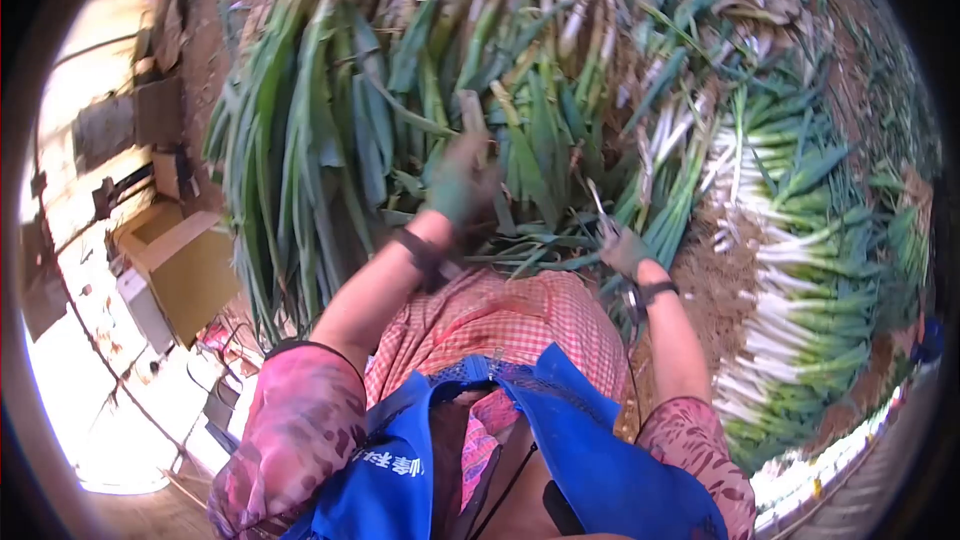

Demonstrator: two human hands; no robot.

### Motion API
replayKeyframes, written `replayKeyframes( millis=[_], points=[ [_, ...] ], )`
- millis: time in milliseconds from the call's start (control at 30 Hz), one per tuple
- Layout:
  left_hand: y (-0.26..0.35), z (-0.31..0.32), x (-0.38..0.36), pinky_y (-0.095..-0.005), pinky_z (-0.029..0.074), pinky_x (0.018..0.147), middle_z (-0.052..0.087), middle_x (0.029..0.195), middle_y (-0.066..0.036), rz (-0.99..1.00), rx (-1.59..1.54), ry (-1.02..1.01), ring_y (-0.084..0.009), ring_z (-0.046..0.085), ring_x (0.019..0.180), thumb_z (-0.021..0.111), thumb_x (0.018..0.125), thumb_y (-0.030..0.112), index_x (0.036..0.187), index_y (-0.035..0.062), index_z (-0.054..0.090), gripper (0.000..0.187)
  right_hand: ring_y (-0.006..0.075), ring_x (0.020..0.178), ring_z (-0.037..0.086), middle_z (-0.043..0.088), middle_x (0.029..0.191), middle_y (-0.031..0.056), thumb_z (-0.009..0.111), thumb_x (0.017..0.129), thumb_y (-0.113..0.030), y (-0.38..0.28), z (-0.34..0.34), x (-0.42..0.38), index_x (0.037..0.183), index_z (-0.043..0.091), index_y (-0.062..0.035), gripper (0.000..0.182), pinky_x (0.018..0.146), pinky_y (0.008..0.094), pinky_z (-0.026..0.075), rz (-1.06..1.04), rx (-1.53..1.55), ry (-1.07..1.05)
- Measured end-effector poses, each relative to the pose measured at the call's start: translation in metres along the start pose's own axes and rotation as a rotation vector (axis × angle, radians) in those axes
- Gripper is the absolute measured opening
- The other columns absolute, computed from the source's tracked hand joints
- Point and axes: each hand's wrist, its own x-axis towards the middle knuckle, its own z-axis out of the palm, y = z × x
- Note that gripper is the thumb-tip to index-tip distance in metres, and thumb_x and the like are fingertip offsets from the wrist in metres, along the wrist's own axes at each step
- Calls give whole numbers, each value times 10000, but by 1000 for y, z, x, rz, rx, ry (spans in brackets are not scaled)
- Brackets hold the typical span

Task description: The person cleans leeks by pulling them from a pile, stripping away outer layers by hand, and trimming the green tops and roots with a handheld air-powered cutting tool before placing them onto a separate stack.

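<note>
My left hand (pixel 460 185), in a greenish glove, is over the leaves of a big heap of leeks (pixel 300 140). It is smeared by motion, so I cannot make out its fingers or whether the brownish stalk (pixel 471 110) just beyond it is in its grasp. Lower and to the right, my gloved right hand (pixel 622 248) is closed around what looks like a small knife (pixel 596 196), its thin bright blade pointing up and away from me. Cut green leaves (pixel 540 252) lie between the two hands, in front of my checked apron (pixel 480 325).
On the right, trimmed leeks (pixel 775 310) with white stems lie in a long curved row on bare soil (pixel 690 320). Loose leaves and stalks (pixel 740 0) are scattered at the upper right. An open cardboard box (pixel 185 265) stands at the left.
</note>
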Motion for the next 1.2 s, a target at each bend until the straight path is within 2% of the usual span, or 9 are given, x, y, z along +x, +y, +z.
replayKeyframes(
  millis=[33, 167, 267, 500, 700, 1000, 1033, 1133, 1200],
  points=[
    [-30, -51, 30, -470, 497, 897, 638, 1089, -219, 229, 284, 304, -385, 620, 1004, 760, 770, 252, 1260, 52, 583, 558, 451, 975, 666, 677, 996, 308, 677, 821, -326, -41, -18, -33, 1101, 634, 4, 434, 838, 472, 535, 133, -182, 40],
    [-107, -225, 83, -508, 254, 1173, 392, 1525, -209, -383, 1092, 548, -363, 324, 1442, 727, 779, 568, 1479, 54, 395, 929, 322, 818, 693, 689, 883, 214, 781, 722, -363, -23, 0, -53, 1029, 614, 66, 553, 735, 409, 548, 191, -38, 10],
    [-142, -284, 90, -492, 322, 1150, 399, 1506, -244, -790, 594, 220, -396, 372, 1409, 690, 698, 752, 1475, 17, 382, 1113, 330, 851, 674, 685, 917, 198, 770, 727, -427, -42, 13, -57, 954, 616, 43, 544, 776, 404, 528, 224, 186, -78],
    [-92, -227, 70, -432, 390, 1114, 422, 1481, -199, -605, 850, 61, -363, 449, 1356, 732, 683, 670, 1568, 61, 221, 1190, 310, 787, 663, 660, 822, 160, 784, 757, -407, -151, 52, -18, 890, 582, 0, 473, 742, 383, 521, -24, 169, -2],
    [-80, -183, 50, -426, 485, 985, 533, 1298, -173, -588, 813, 15, -331, 567, 1199, 796, 757, 415, 1402, 62, 380, 845, 299, 722, 651, 635, 768, 124, 787, 769, -394, -239, 82, 8, 879, 563, -10, 459, 715, 376, 523, -137, 207, -5],
    [-78, -111, -25, -457, 440, 1054, 442, 1402, -221, -705, 546, -128, -374, 491, 1284, 836, 714, 448, 1515, 27, 212, 1099, 134, 582, 623, 638, 763, 38, 726, 868, -306, -288, 92, -8, 883, 603, -55, 279, 495, 257, 459, -3, 705, -262],
    [-65, -115, -29, -452, 433, 1047, 449, 1404, -208, -647, 594, -22, -371, 487, 1279, 830, 721, 429, 1504, 35, 258, 1047, 113, 651, 655, 669, 861, 55, 700, 910, -308, -288, 92, -10, 1094, 629, -47, 327, 529, 223, 475, 14, 679, -289],
    [-52, -108, -41, -450, 433, 1037, 451, 1405, -192, -58, 719, 247, -371, 487, 1264, 818, 734, 393, 1499, 40, 284, 997, 112, 641, 656, 674, 855, 49, 683, 926, -300, -294, 94, -17, 1089, 636, -44, 307, 511, 225, 471, 12, 787, -321],
    [-72, -78, -30, -442, 450, 1010, 488, 1340, -170, -126, 678, 93, -360, 512, 1212, 810, 744, 347, 1484, 42, 295, 952, 112, 607, 650, 669, 807, 39, 700, 917, -303, -299, 99, -22, 1041, 637, -45, 293, 495, 233, 469, 12, 794, -275]
  ],
)
